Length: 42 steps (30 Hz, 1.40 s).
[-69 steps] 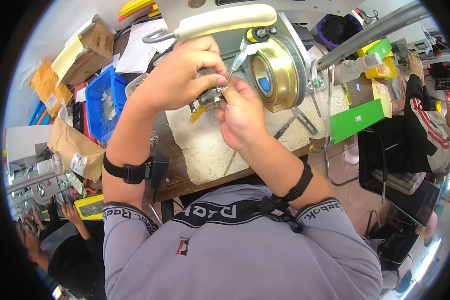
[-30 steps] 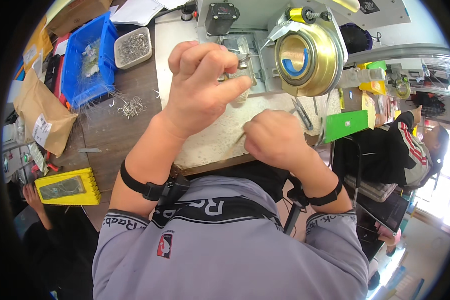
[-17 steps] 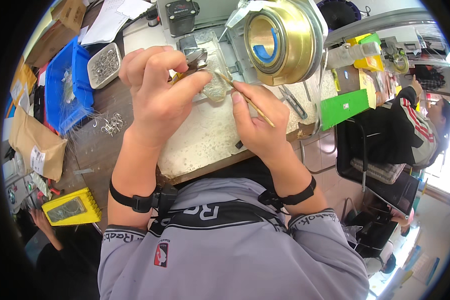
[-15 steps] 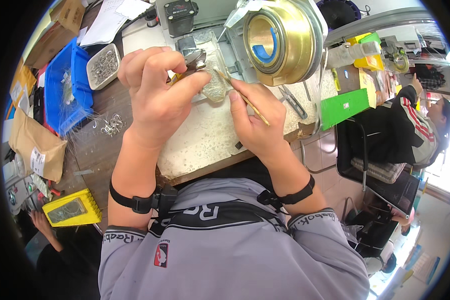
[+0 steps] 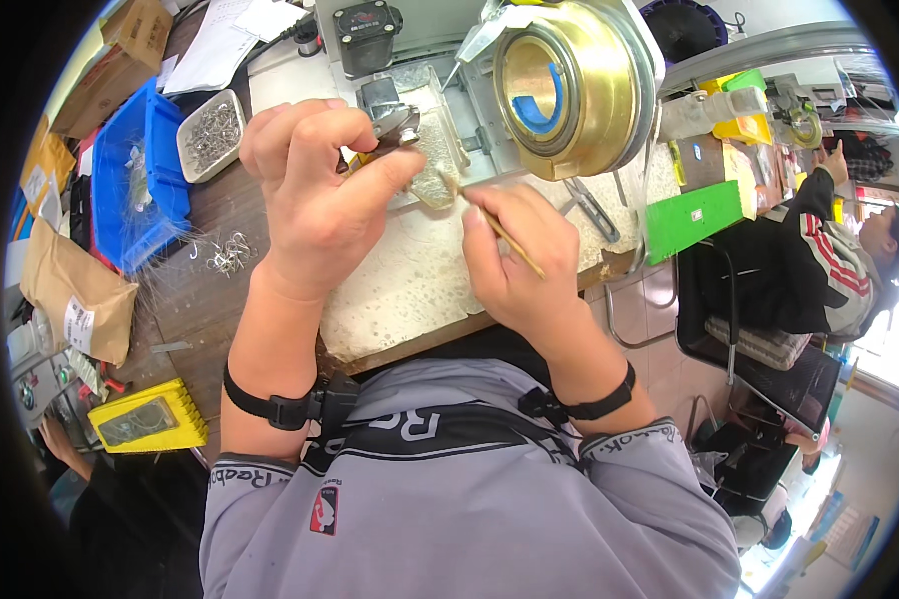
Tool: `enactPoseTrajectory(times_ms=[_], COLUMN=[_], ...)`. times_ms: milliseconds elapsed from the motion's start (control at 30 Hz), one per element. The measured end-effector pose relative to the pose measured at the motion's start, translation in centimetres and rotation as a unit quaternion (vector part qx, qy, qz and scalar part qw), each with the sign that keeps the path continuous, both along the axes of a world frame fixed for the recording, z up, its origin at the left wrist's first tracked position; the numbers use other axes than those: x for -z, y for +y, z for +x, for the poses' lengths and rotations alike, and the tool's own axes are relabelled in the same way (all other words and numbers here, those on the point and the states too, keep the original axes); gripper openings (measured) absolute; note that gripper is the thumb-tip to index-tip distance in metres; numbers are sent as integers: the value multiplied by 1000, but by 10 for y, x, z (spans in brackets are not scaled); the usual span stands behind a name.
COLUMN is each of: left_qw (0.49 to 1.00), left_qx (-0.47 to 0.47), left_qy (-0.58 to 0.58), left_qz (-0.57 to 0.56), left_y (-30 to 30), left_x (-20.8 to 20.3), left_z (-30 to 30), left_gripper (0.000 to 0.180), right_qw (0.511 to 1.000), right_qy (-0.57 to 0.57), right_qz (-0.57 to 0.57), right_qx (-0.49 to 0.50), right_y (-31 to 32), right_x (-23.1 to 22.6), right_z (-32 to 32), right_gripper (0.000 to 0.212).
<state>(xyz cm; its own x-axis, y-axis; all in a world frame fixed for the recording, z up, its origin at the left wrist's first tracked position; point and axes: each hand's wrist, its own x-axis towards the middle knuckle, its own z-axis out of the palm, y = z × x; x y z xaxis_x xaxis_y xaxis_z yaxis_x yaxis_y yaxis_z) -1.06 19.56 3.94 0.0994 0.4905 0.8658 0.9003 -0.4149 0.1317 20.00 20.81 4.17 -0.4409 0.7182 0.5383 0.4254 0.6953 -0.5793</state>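
My left hand (image 5: 320,185) is closed in a pinch on a small shiny metal tool (image 5: 398,124) with a bit of yellow showing behind the fingers; its full shape is hidden. My right hand (image 5: 524,245) grips a slim brown stick (image 5: 514,245) like a thin brush handle, its far end pointing up and left. That end is close to a shallow clear tray (image 5: 459,150) with a pale glittery, grainy layer (image 5: 432,185) in it. Both hands are over a stained white board (image 5: 400,299) at the bench edge.
A large brass-coloured cylinder (image 5: 599,90) with a blue curved insert (image 5: 541,108) stands beyond my right hand. Tweezers (image 5: 594,212) lie beside it. To the left are a blue bin (image 5: 120,215), a white dish of small metal pieces (image 5: 210,140) and loose hooks (image 5: 232,255). Another person (image 5: 819,235) sits at right.
My right hand has shifted slightly right and down, and the stick's end has dropped lower at the tray. The left hand keeps its pinch. The hand at far left has partly withdrawn from view.
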Motion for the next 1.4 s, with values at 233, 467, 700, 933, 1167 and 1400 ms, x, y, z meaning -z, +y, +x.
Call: enactPoseTrajectory(times_ms=[233, 467, 700, 933, 1167, 1400], left_qw=[1000, 1000, 1000, 1000, 1000, 1000], left_qx=[1, -11, -5, -6, -6, -8], left_qy=[10, 19, 14, 18, 11, 13], left_qz=[0, -6, -9, -16, -19, -20], left_y=[-1, -3, -2, -3, -3, -3], left_x=[-2, -2, -2, -3, -3, -3], left_z=[1, 1, 0, 0, 1, 1], left_gripper=[20, 19, 21, 21, 21, 22], right_qw=[998, 993, 991, 990, 992, 995], right_qy=[2, 80, 93, 88, 91, 60], right_qz=[-36, 63, 77, 97, 83, 63], right_qx=[-46, -52, -56, -47, -39, -52], right_y=[-16, -15, -9, -2, -9, -17], right_x=[-16, -39, -41, -36, -33, -42], right_z=[18, 22, 9, 4, 10, 19], right_gripper=[18, 28, 29, 29, 29, 24])
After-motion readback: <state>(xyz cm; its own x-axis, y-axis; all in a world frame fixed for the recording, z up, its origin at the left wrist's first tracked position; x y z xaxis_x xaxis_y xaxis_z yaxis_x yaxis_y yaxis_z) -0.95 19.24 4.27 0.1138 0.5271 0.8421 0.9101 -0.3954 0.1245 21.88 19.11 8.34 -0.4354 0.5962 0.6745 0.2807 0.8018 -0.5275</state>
